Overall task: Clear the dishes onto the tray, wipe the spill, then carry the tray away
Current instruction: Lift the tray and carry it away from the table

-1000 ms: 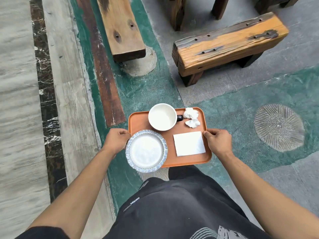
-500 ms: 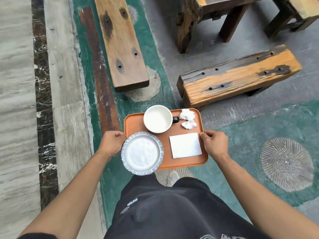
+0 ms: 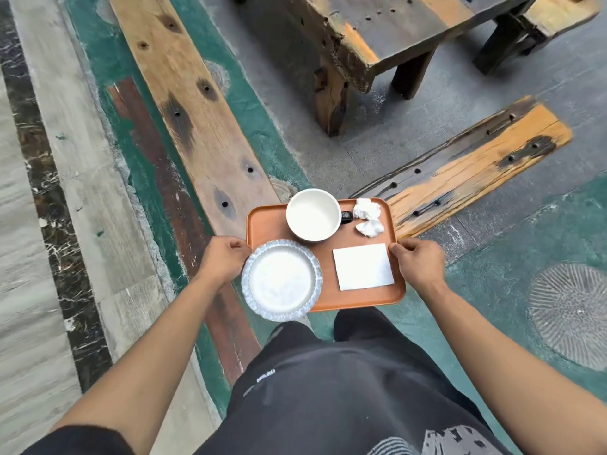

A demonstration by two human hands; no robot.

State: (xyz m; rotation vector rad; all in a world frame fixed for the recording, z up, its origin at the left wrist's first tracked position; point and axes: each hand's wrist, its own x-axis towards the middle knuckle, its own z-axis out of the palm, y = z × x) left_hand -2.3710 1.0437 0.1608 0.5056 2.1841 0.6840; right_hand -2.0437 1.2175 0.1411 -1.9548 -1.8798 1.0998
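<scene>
2 benches (image 3: 466, 172), perhaps a table (image 3: 387, 27)

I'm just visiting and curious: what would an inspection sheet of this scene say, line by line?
Surface: orange tray, carried in the air above the floor, roughly level.
Job's things: white cup at the tray's far side; silver-rimmed plate at the near left corner, overhanging the tray's edge; flat white napkin near right; two crumpled tissues far right.
Clutter: a small dark object beside the cup, too hidden to identify.
Grippers: left hand grips the tray's left edge; right hand grips its right edge.
Cables: nothing seen.
Surroundings: wooden benches and a wooden table ahead, on a grey and green floor.
</scene>
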